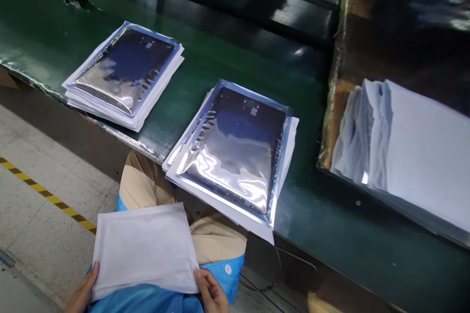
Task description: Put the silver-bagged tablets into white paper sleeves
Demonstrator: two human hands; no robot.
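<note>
Both my hands hold a white foam pouch (145, 249) over my lap, below the table edge. My left hand (81, 294) grips its lower left corner with the thumb on top. My right hand (211, 291) pinches its lower right corner. On the green table (235, 58) in front of me lies a stack of shiny silver bags (235, 151) with dark flat items inside, resting on white sheets and overhanging the edge. A second such stack (125, 73) lies further left.
A pile of white foam pouches (411, 151) leans at the right, against a brown box (345, 58). The floor at the left has a yellow and black stripe (47, 196). My knees in beige trousers (147, 181) sit under the table edge.
</note>
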